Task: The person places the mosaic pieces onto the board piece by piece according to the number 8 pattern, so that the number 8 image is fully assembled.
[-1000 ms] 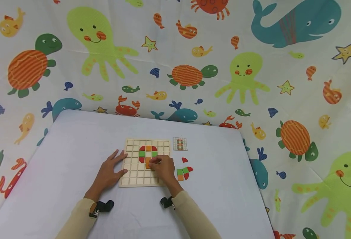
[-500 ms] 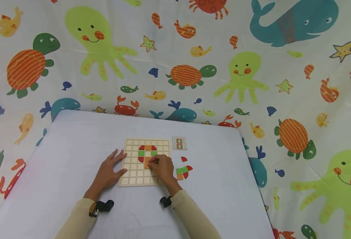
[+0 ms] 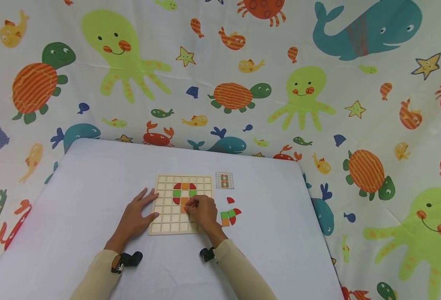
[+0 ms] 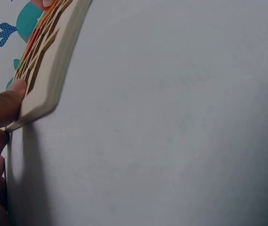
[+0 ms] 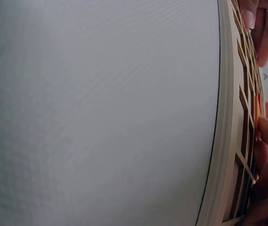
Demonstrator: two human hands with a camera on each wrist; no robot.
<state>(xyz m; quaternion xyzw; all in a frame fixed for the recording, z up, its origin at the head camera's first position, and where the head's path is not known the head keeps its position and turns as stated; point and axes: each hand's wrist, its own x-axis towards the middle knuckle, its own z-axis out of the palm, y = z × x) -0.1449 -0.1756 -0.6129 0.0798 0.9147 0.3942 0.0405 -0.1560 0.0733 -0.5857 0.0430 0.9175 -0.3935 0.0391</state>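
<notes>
Right hand (image 3: 203, 211): fingers bent, pinching an orange tile (image 3: 183, 208) at the board (image 3: 164, 221); whether it's fully seated I can't tell. Left hand (image 3: 133, 212): fingers spread, touching the left rim. Board cells hold red, green and orange tiles (image 3: 177, 193). Only head view gives me the card (image 3: 224, 180) and loose tiles (image 3: 231, 213); wrist views show the board's thick edge (image 4: 61, 80).

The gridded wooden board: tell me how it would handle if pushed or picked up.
The board likely stays stiff when lifted, as its edge looks thick in the left wrist view. Lying broad and flat, it should slide on the white tabletop rather than tip. The coloured tiles sit in open cells, so tilting it might spill them.
</notes>
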